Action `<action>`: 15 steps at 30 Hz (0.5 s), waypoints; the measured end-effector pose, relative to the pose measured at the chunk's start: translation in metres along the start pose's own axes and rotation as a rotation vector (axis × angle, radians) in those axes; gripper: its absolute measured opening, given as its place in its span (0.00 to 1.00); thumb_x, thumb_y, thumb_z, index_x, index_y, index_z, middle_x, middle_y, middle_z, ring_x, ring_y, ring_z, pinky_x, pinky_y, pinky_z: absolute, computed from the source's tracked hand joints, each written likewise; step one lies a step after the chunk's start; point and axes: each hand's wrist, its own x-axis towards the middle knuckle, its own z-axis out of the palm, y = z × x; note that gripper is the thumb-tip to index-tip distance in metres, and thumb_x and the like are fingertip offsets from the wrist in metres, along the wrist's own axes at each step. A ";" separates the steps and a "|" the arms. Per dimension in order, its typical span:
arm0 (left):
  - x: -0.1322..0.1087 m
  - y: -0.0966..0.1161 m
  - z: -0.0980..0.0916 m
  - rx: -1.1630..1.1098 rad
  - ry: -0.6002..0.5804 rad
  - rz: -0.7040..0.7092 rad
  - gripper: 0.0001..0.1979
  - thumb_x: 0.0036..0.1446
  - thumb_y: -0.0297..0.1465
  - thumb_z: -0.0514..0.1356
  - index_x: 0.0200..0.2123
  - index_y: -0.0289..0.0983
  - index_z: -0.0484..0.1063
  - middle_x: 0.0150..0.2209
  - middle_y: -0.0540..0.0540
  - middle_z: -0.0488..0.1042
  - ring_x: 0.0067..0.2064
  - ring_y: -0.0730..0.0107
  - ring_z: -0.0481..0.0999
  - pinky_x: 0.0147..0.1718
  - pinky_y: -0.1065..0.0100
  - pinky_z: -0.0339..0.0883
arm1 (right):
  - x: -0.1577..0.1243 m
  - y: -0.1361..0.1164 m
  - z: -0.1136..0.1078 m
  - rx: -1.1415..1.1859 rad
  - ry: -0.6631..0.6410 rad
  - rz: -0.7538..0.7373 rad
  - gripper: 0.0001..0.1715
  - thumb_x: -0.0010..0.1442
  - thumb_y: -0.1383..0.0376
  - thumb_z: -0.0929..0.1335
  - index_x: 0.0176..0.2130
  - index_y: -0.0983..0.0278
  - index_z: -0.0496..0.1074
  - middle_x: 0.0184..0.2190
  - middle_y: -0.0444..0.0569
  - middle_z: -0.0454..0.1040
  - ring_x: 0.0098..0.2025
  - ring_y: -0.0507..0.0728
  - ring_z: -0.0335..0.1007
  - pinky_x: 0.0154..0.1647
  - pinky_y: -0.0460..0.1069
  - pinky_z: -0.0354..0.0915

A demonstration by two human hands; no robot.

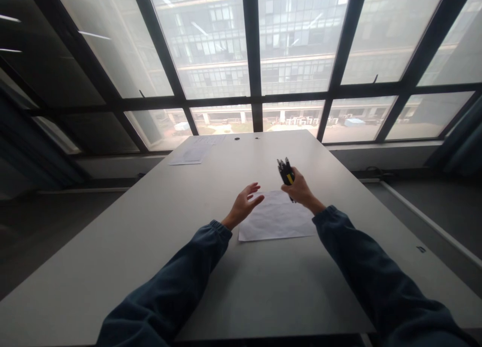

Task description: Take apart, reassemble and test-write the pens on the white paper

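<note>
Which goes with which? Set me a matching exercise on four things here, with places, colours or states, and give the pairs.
1. left hand
2. right hand
3. bundle
4. nearer sheet of paper

A. black, with a yellow patch
B. lying on the table
C. open, holding nothing
D. closed around something

Pairs: 1-C, 2-D, 3-A, 4-B

Two hands (241, 207), two sleeves (176, 281), two curtains (35, 141) and one table (113, 251) with two holes (237, 138) are in view. There is one bunch of pens (286, 172), too packed to number, and one near sheet (276, 220). The far papers (188, 156) cannot be counted.
</note>
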 end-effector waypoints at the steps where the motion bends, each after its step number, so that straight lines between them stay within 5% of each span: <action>1: 0.000 0.009 -0.003 -0.096 -0.017 -0.020 0.34 0.55 0.42 0.65 0.62 0.36 0.62 0.58 0.33 0.70 0.59 0.49 0.69 0.55 0.50 0.66 | -0.005 -0.016 0.023 0.118 -0.056 -0.049 0.28 0.44 0.68 0.69 0.47 0.65 0.66 0.36 0.48 0.74 0.34 0.56 0.70 0.34 0.50 0.68; 5: -0.011 0.036 -0.028 -0.286 0.060 -0.016 0.34 0.52 0.42 0.67 0.59 0.36 0.65 0.56 0.35 0.72 0.56 0.49 0.73 0.54 0.53 0.69 | -0.025 -0.063 0.112 0.503 -0.388 -0.212 0.21 0.44 0.68 0.69 0.42 0.65 0.69 0.35 0.47 0.75 0.36 0.57 0.71 0.36 0.50 0.69; 9: -0.037 0.035 -0.069 -0.079 0.294 -0.032 0.13 0.51 0.35 0.66 0.39 0.33 0.76 0.48 0.38 0.78 0.50 0.53 0.77 0.50 0.56 0.72 | -0.039 -0.081 0.182 0.613 -0.484 -0.172 0.23 0.44 0.69 0.69 0.43 0.65 0.70 0.32 0.46 0.74 0.37 0.59 0.72 0.37 0.52 0.71; 15: -0.067 0.011 -0.113 0.132 0.349 0.076 0.05 0.52 0.30 0.63 0.32 0.35 0.74 0.36 0.43 0.80 0.43 0.60 0.79 0.49 0.58 0.72 | -0.048 -0.086 0.251 0.559 -0.468 -0.120 0.26 0.42 0.69 0.70 0.44 0.65 0.70 0.39 0.51 0.76 0.44 0.61 0.71 0.42 0.54 0.71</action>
